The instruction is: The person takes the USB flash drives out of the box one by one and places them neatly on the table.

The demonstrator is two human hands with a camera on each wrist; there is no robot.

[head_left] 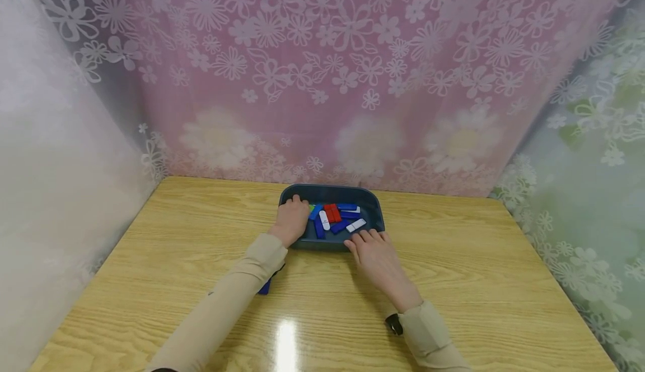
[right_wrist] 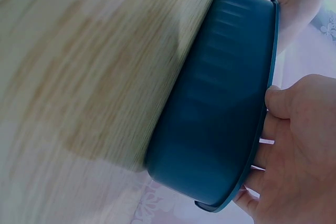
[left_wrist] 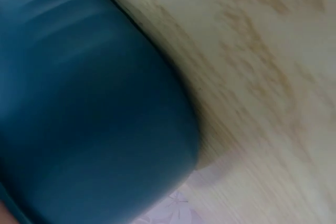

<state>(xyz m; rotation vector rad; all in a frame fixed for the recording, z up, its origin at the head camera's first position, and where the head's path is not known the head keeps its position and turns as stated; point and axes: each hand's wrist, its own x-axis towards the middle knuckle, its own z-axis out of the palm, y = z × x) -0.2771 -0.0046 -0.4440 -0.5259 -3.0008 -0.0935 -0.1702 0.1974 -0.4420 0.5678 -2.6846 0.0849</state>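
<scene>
tray [head_left: 322, 245] partly behind left hand [head_left: 293, 221]

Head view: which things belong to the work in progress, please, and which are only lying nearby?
Part of the job, it seems:
dark teal tray
left hand and right hand, both at the tray
red pieces, white pieces and blue pieces inside

Apparently not in use:
dark blue item by the left sleeve, mostly hidden
floral curtain, only background
</scene>
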